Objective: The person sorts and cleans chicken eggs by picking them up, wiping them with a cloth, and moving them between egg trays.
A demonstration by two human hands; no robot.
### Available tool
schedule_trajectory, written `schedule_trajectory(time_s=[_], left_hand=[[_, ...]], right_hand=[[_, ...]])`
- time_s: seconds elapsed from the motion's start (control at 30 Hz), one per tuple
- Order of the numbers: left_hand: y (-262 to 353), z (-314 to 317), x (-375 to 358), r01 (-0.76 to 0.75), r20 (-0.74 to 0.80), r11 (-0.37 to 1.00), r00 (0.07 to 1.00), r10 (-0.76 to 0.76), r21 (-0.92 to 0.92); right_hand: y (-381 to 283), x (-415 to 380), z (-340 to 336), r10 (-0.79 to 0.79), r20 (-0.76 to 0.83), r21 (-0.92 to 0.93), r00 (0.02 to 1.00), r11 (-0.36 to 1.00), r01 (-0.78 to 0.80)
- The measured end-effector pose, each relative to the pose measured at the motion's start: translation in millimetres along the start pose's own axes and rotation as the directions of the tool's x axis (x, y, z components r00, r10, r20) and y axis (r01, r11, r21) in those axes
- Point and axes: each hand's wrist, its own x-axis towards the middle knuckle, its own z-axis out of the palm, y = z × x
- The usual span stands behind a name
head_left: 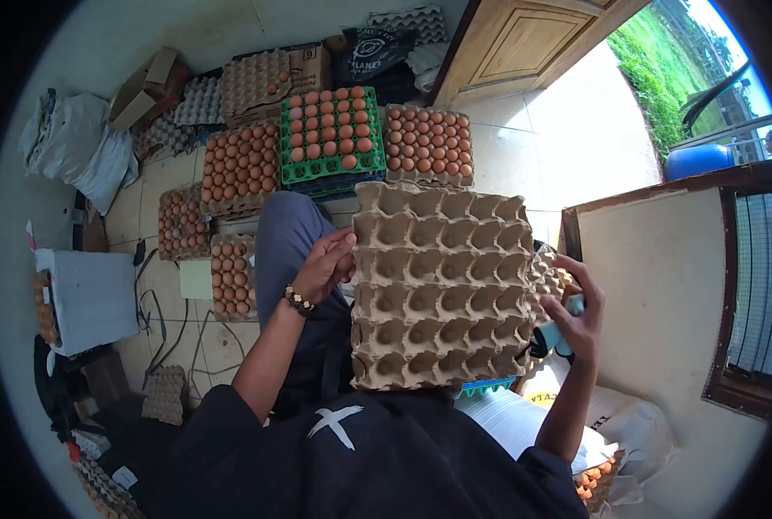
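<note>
An egg tray (pixel 442 290) of brown moulded pulp, its cups without eggs, faces me upright in front of my lap. My left hand (pixel 327 266) is closed on its left edge, thumb and fingers pinching the rim. By its right side is my right hand (pixel 580 311), thumb and forefinger spread apart; I cannot tell whether the fingertips touch the tray. Just behind that edge, part of another pulp tray (pixel 545 275) shows. A light blue object (pixel 574 305), partly covered by my right hand, is too hidden to name.
Ahead on the tiled floor stand a green plastic tray of eggs (pixel 330 130) and pulp trays of eggs (pixel 241 164) (pixel 429 143). A white box (pixel 96 298) and cables lie left. An open wooden door (pixel 524 39) is at the back right, with sacks (pixel 632 432) at my right.
</note>
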Motion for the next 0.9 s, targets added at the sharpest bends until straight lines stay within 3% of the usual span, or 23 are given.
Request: schedule_trajectory(time_s=[0.1, 0.37, 0.5, 0.7, 0.8, 0.9], left_hand=[[3.6, 3.8, -2.4, -0.060, 0.026, 0.998, 0.998, 0.059, 0.017], [17.4, 20.4, -16.5, -0.150, 0.044, 0.979, 0.988, 0.145, 0.136], [19.7, 21.2, -19.3, -0.197, 0.076, 0.963, 0.980, 0.186, 0.186], [16.2, 15.9, -19.5, -0.193, 0.152, 0.967, 0.974, 0.168, 0.167], [13.2, 16.9, -17.3, -0.182, 0.129, 0.959, 0.979, 0.157, 0.218], [15.0, 21.3, -16.4, -0.196, 0.107, 0.962, 0.978, 0.179, 0.188]], right_hand=[[-24.3, 31.4, 22.0, -0.214, 0.082, -0.183, 0.973, 0.957, 0.226], [-64.7, 103.5, 96.9, -0.461, 0.227, -0.179, 0.858, 0.846, 0.502], [-74.3, 119.7, 122.5, -0.497, 0.269, -0.196, 0.825, 0.811, 0.552], [-66.0, 138.6, 138.8, -0.391, 0.370, -0.271, 0.843, 0.822, 0.500], [-56.2, 149.9, 137.9, -0.392, 0.422, -0.182, 0.817, 0.846, 0.500], [-60.2, 141.4, 119.7, -0.447, 0.268, -0.074, 0.854, 0.874, 0.480]])
